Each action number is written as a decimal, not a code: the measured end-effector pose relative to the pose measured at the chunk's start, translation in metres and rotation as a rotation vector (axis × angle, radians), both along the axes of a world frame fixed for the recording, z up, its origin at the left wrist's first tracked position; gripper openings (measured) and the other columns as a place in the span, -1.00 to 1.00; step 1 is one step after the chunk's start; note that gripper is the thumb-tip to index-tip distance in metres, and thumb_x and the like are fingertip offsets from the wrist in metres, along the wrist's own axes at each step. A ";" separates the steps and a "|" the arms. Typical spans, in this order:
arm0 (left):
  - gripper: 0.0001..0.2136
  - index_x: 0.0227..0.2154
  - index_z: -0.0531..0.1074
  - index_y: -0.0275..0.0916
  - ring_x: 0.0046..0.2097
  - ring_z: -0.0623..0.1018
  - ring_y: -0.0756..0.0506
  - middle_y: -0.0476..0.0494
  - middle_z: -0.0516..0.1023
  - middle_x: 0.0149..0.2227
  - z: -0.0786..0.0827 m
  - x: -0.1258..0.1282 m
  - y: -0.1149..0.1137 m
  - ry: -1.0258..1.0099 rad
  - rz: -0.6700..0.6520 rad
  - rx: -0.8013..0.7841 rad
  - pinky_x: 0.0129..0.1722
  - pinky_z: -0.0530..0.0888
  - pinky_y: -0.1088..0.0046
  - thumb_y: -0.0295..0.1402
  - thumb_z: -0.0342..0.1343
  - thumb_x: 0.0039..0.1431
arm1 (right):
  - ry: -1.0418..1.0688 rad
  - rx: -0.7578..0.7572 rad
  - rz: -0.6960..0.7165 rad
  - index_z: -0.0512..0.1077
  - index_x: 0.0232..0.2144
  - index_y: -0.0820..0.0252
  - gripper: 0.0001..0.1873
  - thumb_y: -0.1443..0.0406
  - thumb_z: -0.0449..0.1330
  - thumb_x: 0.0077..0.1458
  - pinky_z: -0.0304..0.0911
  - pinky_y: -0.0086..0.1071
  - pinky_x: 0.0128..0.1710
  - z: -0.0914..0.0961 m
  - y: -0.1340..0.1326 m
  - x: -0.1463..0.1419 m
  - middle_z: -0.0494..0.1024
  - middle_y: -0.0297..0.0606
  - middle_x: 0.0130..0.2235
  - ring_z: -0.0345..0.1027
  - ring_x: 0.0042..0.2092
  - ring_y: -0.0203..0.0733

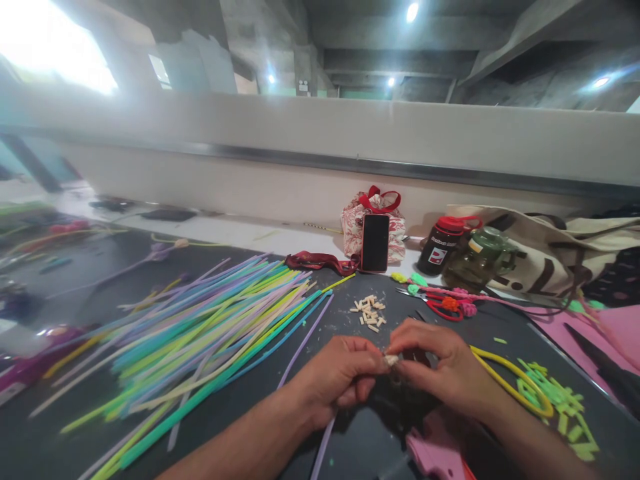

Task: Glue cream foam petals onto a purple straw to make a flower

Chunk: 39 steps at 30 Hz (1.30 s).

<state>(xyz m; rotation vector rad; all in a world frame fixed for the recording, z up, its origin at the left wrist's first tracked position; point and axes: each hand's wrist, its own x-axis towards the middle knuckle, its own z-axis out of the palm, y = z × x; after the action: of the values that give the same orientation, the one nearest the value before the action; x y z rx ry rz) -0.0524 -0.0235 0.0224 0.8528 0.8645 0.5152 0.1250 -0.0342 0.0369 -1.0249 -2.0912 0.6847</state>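
Observation:
My left hand (345, 373) and my right hand (440, 363) meet over the front of the table, fingertips closed around a small cream piece (391, 360). Its fuzzy look is like a bit of pipe cleaner, though the fingers cover most of it. Just beyond lies a little pile of cut cream pieces (370, 312). A lavender pipe cleaner (306, 340) passes behind and under my left hand. To the left spreads a big bundle of coloured pipe cleaners (215, 327). Below my right hand is a pink object (435, 447), partly hidden by the arm.
Cut green pieces (560, 400) lie right, beside a yellow loop (515, 380). Red-handled scissors (443, 310) rest near fuzzy coloured shapes (465, 303). Behind stand a phone (375, 243), a patterned pouch (353, 217), a dark bottle (440, 247), a green jug (477, 260) and a canvas bag (545, 253).

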 end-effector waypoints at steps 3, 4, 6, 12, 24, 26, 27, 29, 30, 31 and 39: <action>-0.86 -0.61 0.30 -0.27 -0.81 0.00 0.19 0.16 0.21 -0.83 -0.002 0.000 0.000 -0.036 0.001 -0.011 -0.79 -0.17 0.63 -0.35 0.14 -0.16 | -0.010 0.039 -0.001 0.46 -0.42 0.18 -0.85 0.48 0.15 -0.04 0.17 -0.45 -0.44 -0.002 -0.001 -0.001 0.48 -0.29 -0.43 0.31 -0.39 -0.29; -0.86 -0.61 0.30 -0.27 -0.81 0.00 0.19 0.16 0.21 -0.83 -0.002 0.000 0.000 -0.042 0.002 -0.013 -0.79 -0.17 0.63 -0.35 0.14 -0.15 | -0.012 0.051 0.002 0.46 -0.42 0.18 -0.85 0.47 0.14 -0.03 0.17 -0.46 -0.44 -0.002 -0.001 -0.001 0.48 -0.29 -0.43 0.31 -0.40 -0.30; -0.87 -0.61 0.29 -0.27 -0.81 -0.01 0.19 0.16 0.20 -0.83 -0.002 0.000 -0.001 -0.054 0.010 -0.012 -0.79 -0.17 0.63 -0.36 0.14 -0.15 | -0.011 0.075 0.012 0.46 -0.39 0.18 -0.84 0.47 0.14 -0.02 0.17 -0.46 -0.44 -0.002 -0.002 -0.001 0.48 -0.29 -0.42 0.31 -0.40 -0.31; -0.90 -0.62 0.31 -0.29 -0.81 0.02 0.19 0.15 0.21 -0.83 0.001 0.002 -0.003 -0.059 0.053 0.008 -0.79 -0.16 0.64 -0.40 0.12 -0.15 | -0.006 0.068 0.003 0.44 -0.24 0.14 -0.69 0.50 0.10 -0.05 0.19 -0.45 -0.42 -0.001 -0.006 -0.002 0.49 -0.27 -0.33 0.32 -0.36 -0.29; -0.92 -0.60 0.31 -0.27 -0.85 -0.02 0.16 0.17 0.18 -0.85 -0.002 -0.005 0.004 -0.246 -0.035 -0.055 -0.83 -0.16 0.61 -0.40 0.08 -0.12 | 0.346 -0.346 -0.200 0.37 -0.44 0.18 -0.89 0.28 0.08 0.05 0.06 -0.47 -0.56 -0.005 0.002 0.010 0.34 -0.41 -0.54 0.20 -0.55 -0.36; -0.95 -0.58 0.32 -0.27 -0.85 -0.02 0.16 0.18 0.18 -0.85 -0.003 -0.005 0.004 -0.275 -0.053 -0.068 -0.83 -0.15 0.62 -0.41 0.07 -0.11 | 0.407 -0.431 -0.178 0.31 -0.46 0.18 -0.83 0.22 0.04 0.09 -0.02 -0.48 -0.61 -0.006 0.001 0.008 0.28 -0.45 -0.62 0.13 -0.60 -0.37; -0.95 -0.58 0.32 -0.27 -0.85 -0.02 0.16 0.18 0.18 -0.85 -0.003 -0.005 0.003 -0.282 -0.056 -0.070 -0.83 -0.14 0.62 -0.42 0.07 -0.11 | 0.409 -0.449 -0.169 0.29 -0.47 0.18 -0.80 0.20 0.03 0.10 -0.04 -0.48 -0.62 -0.006 0.001 0.007 0.25 -0.47 -0.64 0.10 -0.62 -0.38; -0.95 -0.58 0.32 -0.28 -0.85 -0.02 0.16 0.17 0.18 -0.85 -0.003 -0.005 0.002 -0.286 -0.058 -0.068 -0.83 -0.13 0.63 -0.42 0.07 -0.12 | 0.371 -0.436 -0.168 0.26 -0.51 0.18 -0.73 0.16 -0.01 0.13 -0.06 -0.49 -0.63 -0.006 -0.001 0.004 0.20 -0.50 -0.68 0.04 -0.63 -0.40; -0.94 -0.59 0.32 -0.28 -0.85 -0.02 0.16 0.17 0.18 -0.85 -0.003 -0.004 0.002 -0.282 -0.056 -0.068 -0.83 -0.13 0.63 -0.42 0.07 -0.12 | 0.344 -0.418 -0.176 0.24 -0.55 0.17 -0.69 0.14 -0.02 0.14 -0.08 -0.49 -0.63 -0.006 -0.002 0.003 0.17 -0.51 -0.69 0.01 -0.64 -0.40; -0.94 -0.59 0.31 -0.28 -0.85 -0.02 0.16 0.17 0.18 -0.85 -0.003 -0.004 0.002 -0.276 -0.052 -0.069 -0.83 -0.14 0.63 -0.42 0.07 -0.12 | 0.321 -0.399 -0.183 0.20 -0.60 0.17 -0.65 0.12 -0.04 0.15 -0.09 -0.48 -0.64 -0.006 -0.002 0.002 0.14 -0.51 -0.70 -0.01 -0.64 -0.41; -0.94 -0.57 0.31 -0.28 -0.84 -0.03 0.16 0.17 0.17 -0.85 -0.005 -0.003 0.002 -0.257 -0.035 -0.076 -0.82 -0.15 0.63 -0.41 0.07 -0.12 | 0.248 -0.445 -0.178 0.22 -0.61 0.18 -0.64 0.09 0.04 0.09 -0.10 -0.49 -0.64 -0.010 0.001 0.004 0.14 -0.52 -0.70 -0.02 -0.64 -0.41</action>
<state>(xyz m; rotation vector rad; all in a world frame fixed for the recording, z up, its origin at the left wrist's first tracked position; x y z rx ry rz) -0.0558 -0.0216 0.0178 0.7128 0.6290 0.5441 0.1291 -0.0332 0.0272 -1.2730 -1.6459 1.1532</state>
